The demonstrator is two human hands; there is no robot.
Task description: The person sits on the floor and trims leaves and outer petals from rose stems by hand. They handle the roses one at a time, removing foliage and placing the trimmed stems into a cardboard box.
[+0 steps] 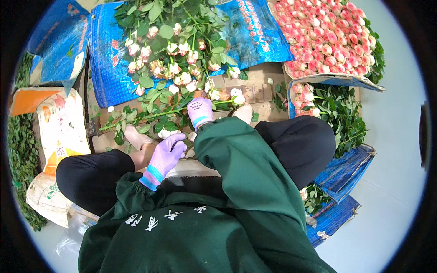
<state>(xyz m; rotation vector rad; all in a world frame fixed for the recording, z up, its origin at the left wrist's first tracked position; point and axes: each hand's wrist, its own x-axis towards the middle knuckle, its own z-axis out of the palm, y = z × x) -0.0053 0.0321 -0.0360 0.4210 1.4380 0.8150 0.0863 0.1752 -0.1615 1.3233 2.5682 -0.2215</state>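
Right hand point(200, 112) is closed round a green rose stem point(150, 116) lying across the floor in front of the knees, left hand point(167, 154) curled just below it, looks like it's pinching leaves but I can't tell. Thorns could snag those thin gloves if the stem gets pulled through. Fingertips are buried in foliage, and the pile of pale roses point(177, 59) hides where the stem ends
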